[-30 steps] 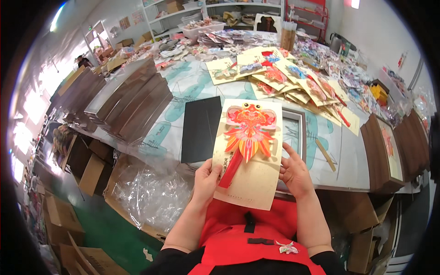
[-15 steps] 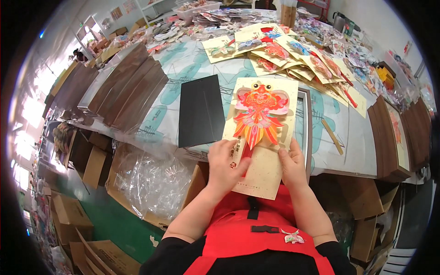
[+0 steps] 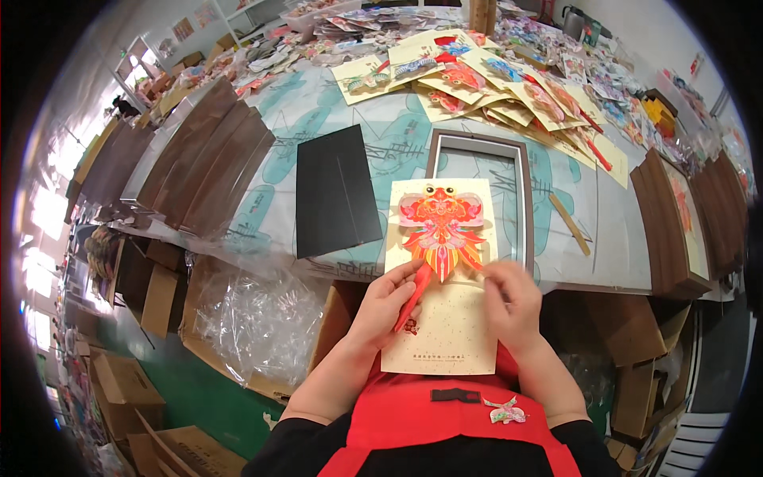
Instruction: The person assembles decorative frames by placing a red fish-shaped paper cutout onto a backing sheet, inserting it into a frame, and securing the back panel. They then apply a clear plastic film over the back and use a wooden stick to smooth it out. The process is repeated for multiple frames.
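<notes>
While a small paper scrap (image 3: 505, 413) clings to the red apron (image 3: 445, 413) nearest the camera, both hands work a cream card (image 3: 441, 278) held just past the apron, its far end lying over the near edge of the table (image 3: 604, 238). Left hand (image 3: 387, 306) sits on the card's left side, fingers curled, with the thumb and forefinger pinched on a thin red strip (image 3: 415, 294) that runs down from the paper fish. Right hand (image 3: 513, 298) is on the card's right side, blurred, fingers bent toward the fish's lower edge; whether they grip anything, I cannot tell. On the card's far half sits the fish cutout (image 3: 441, 230), red and orange with pink and blue touches, head pointing away from the person. Just beyond the card and partly under it, a brown rectangular frame (image 3: 520, 171) lies flat on the table. Left of the card, a black board (image 3: 334, 191) lies flat, close but apart. Right of the card, a slim wooden stick (image 3: 570, 224) lies at a slant. Below the table edge, left of the card, a cardboard box holds crumpled clear plastic (image 3: 254, 318). Farther left of the card, dark brown boards (image 3: 199, 159) lean in overlapping rows. Far beyond the card, more cream cards (image 3: 477, 79) with coloured fish fan out across the tabletop, and to the card's far right stand more brown frames (image 3: 675, 222).
</notes>
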{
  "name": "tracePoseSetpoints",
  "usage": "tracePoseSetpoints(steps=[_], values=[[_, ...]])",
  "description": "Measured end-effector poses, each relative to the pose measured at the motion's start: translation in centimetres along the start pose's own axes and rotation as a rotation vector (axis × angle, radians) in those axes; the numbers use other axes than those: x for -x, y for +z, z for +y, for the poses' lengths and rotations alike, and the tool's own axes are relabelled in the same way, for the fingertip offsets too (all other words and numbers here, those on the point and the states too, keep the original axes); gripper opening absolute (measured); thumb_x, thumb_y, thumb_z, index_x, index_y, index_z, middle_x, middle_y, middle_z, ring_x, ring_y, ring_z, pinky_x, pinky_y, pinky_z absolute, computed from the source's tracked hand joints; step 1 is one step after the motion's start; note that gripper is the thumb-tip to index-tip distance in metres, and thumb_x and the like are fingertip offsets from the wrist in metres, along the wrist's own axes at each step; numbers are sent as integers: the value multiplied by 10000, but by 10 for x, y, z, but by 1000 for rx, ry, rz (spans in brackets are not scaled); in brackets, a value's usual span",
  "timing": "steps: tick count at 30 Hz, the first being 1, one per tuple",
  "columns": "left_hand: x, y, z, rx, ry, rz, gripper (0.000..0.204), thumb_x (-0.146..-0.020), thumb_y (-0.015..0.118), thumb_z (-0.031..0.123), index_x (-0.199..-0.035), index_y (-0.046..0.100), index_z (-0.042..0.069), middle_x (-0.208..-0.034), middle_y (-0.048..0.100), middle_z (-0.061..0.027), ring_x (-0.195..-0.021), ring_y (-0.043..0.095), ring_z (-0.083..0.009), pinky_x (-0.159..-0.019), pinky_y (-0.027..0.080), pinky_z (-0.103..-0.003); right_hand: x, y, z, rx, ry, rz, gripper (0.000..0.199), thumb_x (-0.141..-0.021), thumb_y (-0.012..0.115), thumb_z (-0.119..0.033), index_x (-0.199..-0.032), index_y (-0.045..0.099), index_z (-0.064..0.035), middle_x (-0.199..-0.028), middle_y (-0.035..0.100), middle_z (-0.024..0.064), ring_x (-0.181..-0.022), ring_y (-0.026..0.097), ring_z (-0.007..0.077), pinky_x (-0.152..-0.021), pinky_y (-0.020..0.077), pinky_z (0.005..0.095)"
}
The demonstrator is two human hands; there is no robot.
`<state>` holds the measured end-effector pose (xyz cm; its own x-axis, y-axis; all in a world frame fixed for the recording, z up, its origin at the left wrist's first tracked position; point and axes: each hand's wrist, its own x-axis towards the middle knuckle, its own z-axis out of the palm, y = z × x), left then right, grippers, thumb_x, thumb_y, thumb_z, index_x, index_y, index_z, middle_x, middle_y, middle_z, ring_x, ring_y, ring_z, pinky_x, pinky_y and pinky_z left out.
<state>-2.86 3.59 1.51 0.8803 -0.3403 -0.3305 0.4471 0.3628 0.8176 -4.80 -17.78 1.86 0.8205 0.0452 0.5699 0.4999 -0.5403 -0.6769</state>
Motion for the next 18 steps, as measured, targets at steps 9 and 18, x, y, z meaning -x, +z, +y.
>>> tracePoseSetpoints(steps=[9, 18], values=[[9, 2, -34, -90, 76, -42, 347, -953, 499, 107, -1279, 446, 1, -843, 561, -28, -588, 470, -49, -488, 373, -191, 15, 22, -9, -756, 806, -461, 324, -968, 395, -78, -1280, 440, -2, -792, 621, 70, -536, 532, 75, -479, 407, 202], [20, -1, -48, -293, 149, -98, 140, -937, 475, 53, -1074, 502, 34, -884, 579, -20, -632, 517, -53, -541, 424, -189, 25, 46, -11, -920, 808, -253, 227, -954, 472, -87, -1174, 522, -53, -721, 550, 4, -548, 455, 28, -462, 339, 166]])
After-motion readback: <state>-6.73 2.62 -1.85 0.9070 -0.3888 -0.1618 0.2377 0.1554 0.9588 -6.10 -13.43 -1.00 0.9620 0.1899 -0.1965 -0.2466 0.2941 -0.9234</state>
